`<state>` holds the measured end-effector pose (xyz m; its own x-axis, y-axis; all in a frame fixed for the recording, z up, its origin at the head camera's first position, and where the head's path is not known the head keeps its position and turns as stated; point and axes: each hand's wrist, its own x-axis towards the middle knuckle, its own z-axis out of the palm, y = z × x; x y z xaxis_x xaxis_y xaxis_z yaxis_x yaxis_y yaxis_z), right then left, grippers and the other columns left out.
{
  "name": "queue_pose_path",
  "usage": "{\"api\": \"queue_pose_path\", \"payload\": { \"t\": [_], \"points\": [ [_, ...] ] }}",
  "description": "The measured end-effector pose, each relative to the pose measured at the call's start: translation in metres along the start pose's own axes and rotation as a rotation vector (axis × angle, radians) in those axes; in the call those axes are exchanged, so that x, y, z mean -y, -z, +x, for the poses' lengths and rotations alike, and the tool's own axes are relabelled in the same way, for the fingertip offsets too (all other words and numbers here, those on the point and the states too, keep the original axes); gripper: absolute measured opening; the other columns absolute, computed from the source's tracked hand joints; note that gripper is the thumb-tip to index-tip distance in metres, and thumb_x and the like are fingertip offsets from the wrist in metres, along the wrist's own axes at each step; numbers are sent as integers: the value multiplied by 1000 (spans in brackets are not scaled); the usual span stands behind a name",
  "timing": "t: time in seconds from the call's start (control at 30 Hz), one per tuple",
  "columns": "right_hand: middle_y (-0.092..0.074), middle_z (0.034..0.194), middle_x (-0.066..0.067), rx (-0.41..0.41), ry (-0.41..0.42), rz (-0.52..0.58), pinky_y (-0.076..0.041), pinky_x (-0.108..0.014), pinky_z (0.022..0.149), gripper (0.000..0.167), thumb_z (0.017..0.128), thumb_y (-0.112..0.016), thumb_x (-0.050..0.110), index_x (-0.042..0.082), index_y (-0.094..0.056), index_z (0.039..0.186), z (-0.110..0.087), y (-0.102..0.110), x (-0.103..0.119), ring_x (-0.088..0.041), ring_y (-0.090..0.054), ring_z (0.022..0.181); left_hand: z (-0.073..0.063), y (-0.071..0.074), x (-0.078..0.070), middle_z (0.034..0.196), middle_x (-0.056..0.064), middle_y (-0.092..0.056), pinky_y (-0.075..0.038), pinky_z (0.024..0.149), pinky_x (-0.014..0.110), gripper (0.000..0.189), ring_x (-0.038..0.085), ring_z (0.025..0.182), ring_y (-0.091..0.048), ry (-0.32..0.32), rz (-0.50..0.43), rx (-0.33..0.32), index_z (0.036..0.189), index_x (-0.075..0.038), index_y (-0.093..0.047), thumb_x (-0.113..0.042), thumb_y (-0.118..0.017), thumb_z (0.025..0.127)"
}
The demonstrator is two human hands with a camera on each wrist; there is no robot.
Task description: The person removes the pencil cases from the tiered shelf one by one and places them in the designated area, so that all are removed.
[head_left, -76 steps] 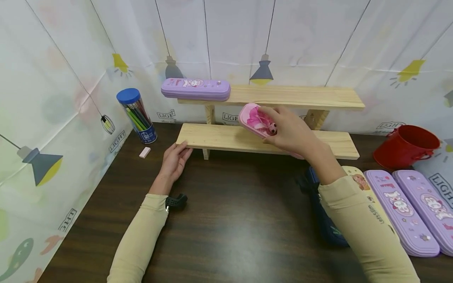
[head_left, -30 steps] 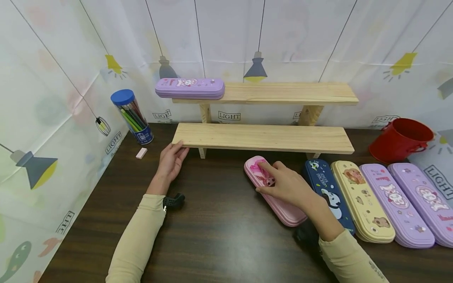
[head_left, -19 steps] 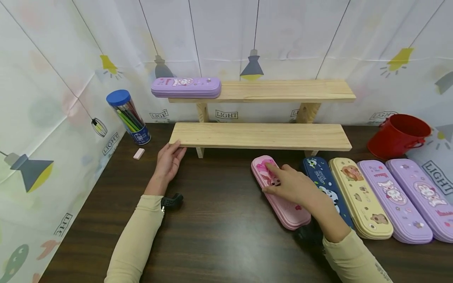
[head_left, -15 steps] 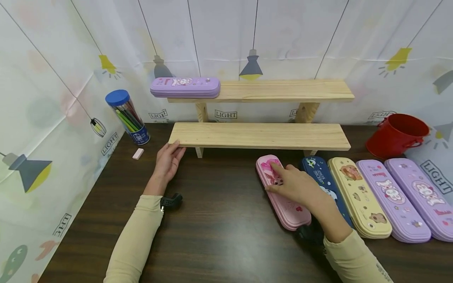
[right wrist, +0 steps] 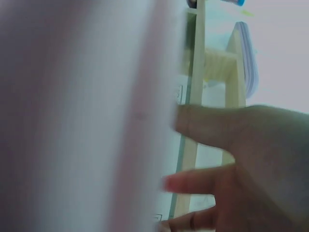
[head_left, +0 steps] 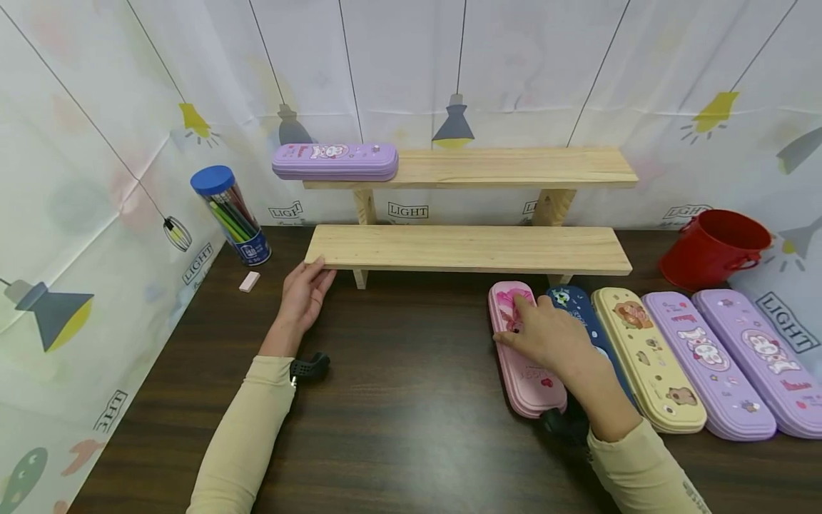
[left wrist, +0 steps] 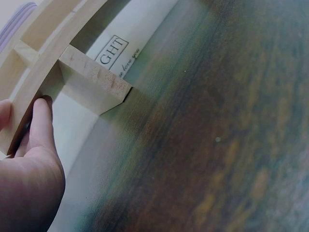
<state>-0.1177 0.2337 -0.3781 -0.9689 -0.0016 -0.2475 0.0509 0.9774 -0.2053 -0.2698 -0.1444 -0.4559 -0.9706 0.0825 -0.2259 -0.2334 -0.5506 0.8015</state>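
My left hand (head_left: pixel 305 296) holds the left front corner of the lower board of a two-tier wooden shelf (head_left: pixel 469 246). In the left wrist view, its fingers (left wrist: pixel 42 121) reach under the board's edge. Over the upper part of a pink pencil case (head_left: pixel 536 392) lies my right hand (head_left: pixel 552 335), thumb at the case's left edge and fingers across it. That case lies on the table, left of a dark blue pencil case (head_left: pixel 571 300) partly hidden by the hand. Up close in the right wrist view, the pink case (right wrist: pixel 96 116) is a blur beside the fingertips.
Yellow (head_left: pixel 648 357) and two purple pencil cases (head_left: pixel 709 364) continue the row rightward. Another purple case (head_left: pixel 335 168) sits on the upper shelf's left end. A red bucket (head_left: pixel 713 250) stands behind right; a blue-lidded pencil tub (head_left: pixel 231 214) and an eraser (head_left: pixel 249 281) are left.
My right hand has brought the pink pencil case down from in front of the shelf to the table, then slid it right, close to the dark blue one. The left hand stays on the shelf.
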Motion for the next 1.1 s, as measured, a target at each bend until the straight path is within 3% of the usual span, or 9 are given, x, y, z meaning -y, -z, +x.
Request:
{"api": "queue_pose_path", "payload": {
  "t": [0.1,0.4,0.67,0.97,1.1],
  "points": [
    [-49,128,-38,-5,-8,-16,-57,-61,73,87,87,-67,56,1,-40,148,0,1,-1,-41,-59,91,-1,1,-1,141,12,-50,-53,102,19,55,17,132,-54,-4,10,-2,153,-10,-35,-14,-55,102],
    [-48,131,-39,13,-24,-7,-56,-61,72,89,88,-66,58,0,-37,149,0,6,-1,-43,-57,92,-3,4,-3,141,14,-52,-53,103,21,58,16,128,-58,-37,6,15,152,-6,-35,-14,-59,101],
    [-55,121,-32,23,-9,-1,-55,-49,63,87,84,-69,59,4,-43,146,-2,14,-4,-35,-55,84,-1,3,-2,140,13,-52,-53,102,20,57,15,126,-59,-41,-2,21,152,-7,-36,-15,-59,100],
    [-55,128,-30,-12,49,-7,-58,-57,70,81,86,-69,54,8,-44,148,-1,24,3,-39,-62,93,1,2,2,139,12,-51,-52,104,21,54,17,131,-55,-14,-16,12,152,-8,-36,-13,-56,102],
    [-53,137,-27,-51,125,-13,-56,-64,82,76,89,-68,51,9,-45,148,0,33,13,-43,-61,110,0,0,2,144,14,-48,-51,106,22,55,19,135,-51,-20,-7,19,152,-8,-36,-13,-56,102]
  ]
}}
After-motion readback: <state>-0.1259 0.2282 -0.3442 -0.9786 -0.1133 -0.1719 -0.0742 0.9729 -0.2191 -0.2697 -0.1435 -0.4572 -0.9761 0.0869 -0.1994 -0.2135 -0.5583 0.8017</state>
